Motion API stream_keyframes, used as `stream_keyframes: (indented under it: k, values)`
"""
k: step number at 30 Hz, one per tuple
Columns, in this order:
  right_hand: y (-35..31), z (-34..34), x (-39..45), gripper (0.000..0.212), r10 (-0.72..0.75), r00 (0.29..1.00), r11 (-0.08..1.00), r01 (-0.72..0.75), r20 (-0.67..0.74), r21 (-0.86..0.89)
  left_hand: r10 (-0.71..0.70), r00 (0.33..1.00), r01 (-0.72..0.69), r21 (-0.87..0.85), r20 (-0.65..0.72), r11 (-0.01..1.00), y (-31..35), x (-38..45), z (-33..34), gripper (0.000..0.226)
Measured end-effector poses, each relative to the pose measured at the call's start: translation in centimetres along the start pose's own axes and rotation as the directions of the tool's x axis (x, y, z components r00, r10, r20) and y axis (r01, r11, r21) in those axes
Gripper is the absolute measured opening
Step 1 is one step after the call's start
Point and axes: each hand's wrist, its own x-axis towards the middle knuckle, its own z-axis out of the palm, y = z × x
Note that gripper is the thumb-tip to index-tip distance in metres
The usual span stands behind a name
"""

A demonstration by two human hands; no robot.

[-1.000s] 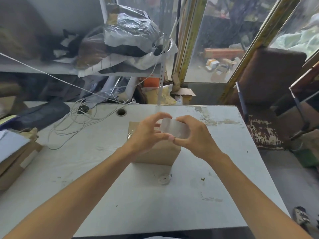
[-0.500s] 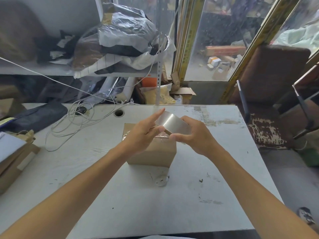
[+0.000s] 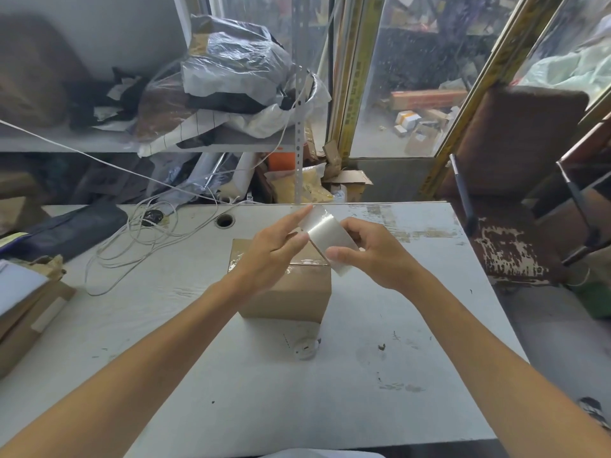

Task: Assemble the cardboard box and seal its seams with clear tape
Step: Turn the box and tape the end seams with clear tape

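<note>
A small closed cardboard box [image 3: 291,295] stands in the middle of the white table [image 3: 205,385], with shiny clear tape along its top seam. Just above the box my right hand [image 3: 373,256] grips a roll of clear tape [image 3: 325,238], thumb on its near edge. My left hand [image 3: 274,252] is beside the roll, its straight fingers touching the roll's left end, thumb near the tape. Whether a loose tape end is pinched there cannot be seen.
A small whitish scrap [image 3: 305,350] lies in front of the box. White cable coils [image 3: 139,239] and a dark bag [image 3: 69,229] sit at the back left, cardboard pieces [image 3: 26,312] at the left edge. A worn brown chair [image 3: 515,180] stands to the right.
Both hands with the tape roll have risen slightly and the roll has turned, its broad side now facing me. The left fingers have straightened along the roll.
</note>
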Motion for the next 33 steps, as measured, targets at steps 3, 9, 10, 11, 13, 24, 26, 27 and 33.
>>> stream_keyframes:
  k: [3, 9, 10, 11, 13, 24, 26, 27, 33]
  values:
    - [-0.4, 0.2, 0.2, 0.028, -0.001, 0.999, 1.0, 0.0, -0.041, -0.004, 0.042, 0.995, -0.034, -0.089, 0.091, 0.995, 0.9, 0.0, 0.3, 0.056]
    - [-0.6, -0.1, 0.2, 0.042, -0.005, 1.0, 1.0, 0.004, 0.008, 0.029, 0.031, 0.998, -0.019, -0.183, 0.061, 0.983, 0.7, 0.7, 0.3, 0.055]
    - [-0.6, 0.0, 0.2, 0.039, -0.006, 1.0, 1.0, 0.006, 0.004, 0.031, 0.043, 0.998, -0.036, -0.174, 0.039, 0.984, 0.6, 0.7, 0.3, 0.053]
    - [-0.6, 0.0, 0.3, 0.035, -0.007, 1.0, 1.0, 0.007, -0.004, 0.029, 0.059, 0.998, -0.057, -0.162, 0.007, 0.985, 0.7, 0.7, 0.5, 0.051]
    - [-0.6, 0.1, 0.5, 0.03, -0.015, 1.0, 1.0, 0.015, -0.026, 0.007, 0.068, 0.993, -0.08, -0.127, -0.1, 0.989, 0.9, 0.8, 0.9, 0.041]
    - [-0.7, 0.8, 0.6, 0.035, -0.003, 1.0, 0.988, 0.002, -0.005, -0.157, 0.093, 0.889, -0.104, -0.001, -0.448, 0.995, 1.3, 1.4, 1.1, 0.016]
    - [-0.7, 0.8, 0.5, 0.036, 0.004, 1.0, 0.987, -0.004, 0.0, -0.164, 0.076, 0.891, -0.088, -0.006, -0.447, 0.996, 1.3, 1.4, 1.1, 0.014]
    - [-0.6, 0.8, 0.5, 0.036, 0.009, 1.0, 0.986, -0.008, 0.004, -0.169, 0.07, 0.894, -0.079, -0.003, -0.443, 0.997, 1.2, 1.4, 1.1, 0.013]
    - [-0.7, 0.8, 0.4, 0.038, 0.006, 1.0, 0.98, -0.001, 0.022, -0.201, -0.001, 0.907, 0.017, 0.036, -0.42, 0.999, 1.1, 1.1, 1.3, 0.014]
